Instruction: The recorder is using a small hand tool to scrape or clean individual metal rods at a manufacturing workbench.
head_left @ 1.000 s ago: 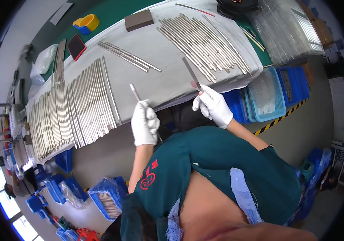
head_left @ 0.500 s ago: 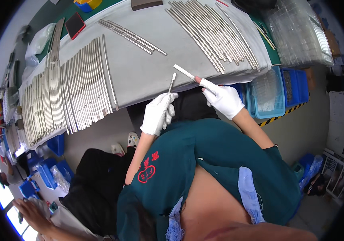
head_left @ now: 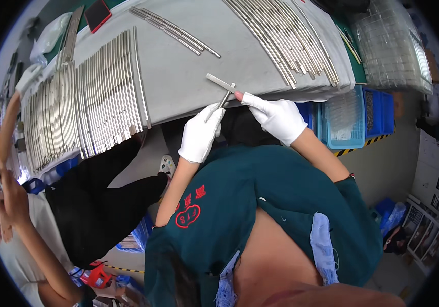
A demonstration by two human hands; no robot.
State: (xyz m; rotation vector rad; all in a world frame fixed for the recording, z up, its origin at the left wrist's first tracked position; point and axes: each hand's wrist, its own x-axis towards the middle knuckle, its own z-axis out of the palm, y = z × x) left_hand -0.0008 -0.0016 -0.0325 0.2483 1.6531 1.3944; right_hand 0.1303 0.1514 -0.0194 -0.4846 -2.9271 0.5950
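My left hand (head_left: 201,134), in a white glove, grips a thin metal tool (head_left: 222,100) that points up toward a flat metal strip (head_left: 221,82). My right hand (head_left: 276,116), also gloved in white, pinches the near end of that strip and holds it just above the edge of the grey-covered table (head_left: 178,82). The tool's tip touches the strip near its middle. I wear a dark green top with a red emblem.
Rows of metal strips (head_left: 83,105) lie at the table's left, another fan of strips (head_left: 281,36) at its right, a few loose strips (head_left: 176,31) between. Blue bins (head_left: 350,120) sit under the table's right end. Another person (head_left: 35,225) in black trousers is at the left.
The view has shifted closer. My hands have come together, and the tool in my left hand now meets the strip held by my right. A person has come into view at the left.
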